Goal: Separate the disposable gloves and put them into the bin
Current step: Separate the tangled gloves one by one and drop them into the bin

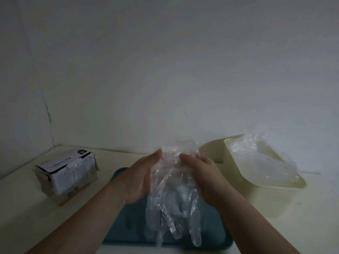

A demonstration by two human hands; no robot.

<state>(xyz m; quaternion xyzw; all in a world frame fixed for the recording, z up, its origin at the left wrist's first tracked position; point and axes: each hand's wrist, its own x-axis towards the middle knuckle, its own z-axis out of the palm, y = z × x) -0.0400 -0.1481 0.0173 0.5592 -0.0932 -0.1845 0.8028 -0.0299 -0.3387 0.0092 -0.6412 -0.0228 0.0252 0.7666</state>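
1. Centrally, left hand point(139, 178) and right hand point(203, 176) each pinch the clear gloves point(174, 208), which hang above a teal tray point(132, 220).
2. Cream bin point(275, 198), right, holds other gloves point(260, 158).
3. Box point(67, 173), left: print too blurred to read.

The gloves point(172, 208) are thin, glossy, crinkled clear plastic.

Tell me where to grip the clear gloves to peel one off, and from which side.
Pinch the gloves at the cuff edge on top, one layer per hand, coming from either side as the left hand and right hand do. The open cuffs sit uppermost; the glove fingers dangle loose over the teal tray and would likely stretch.
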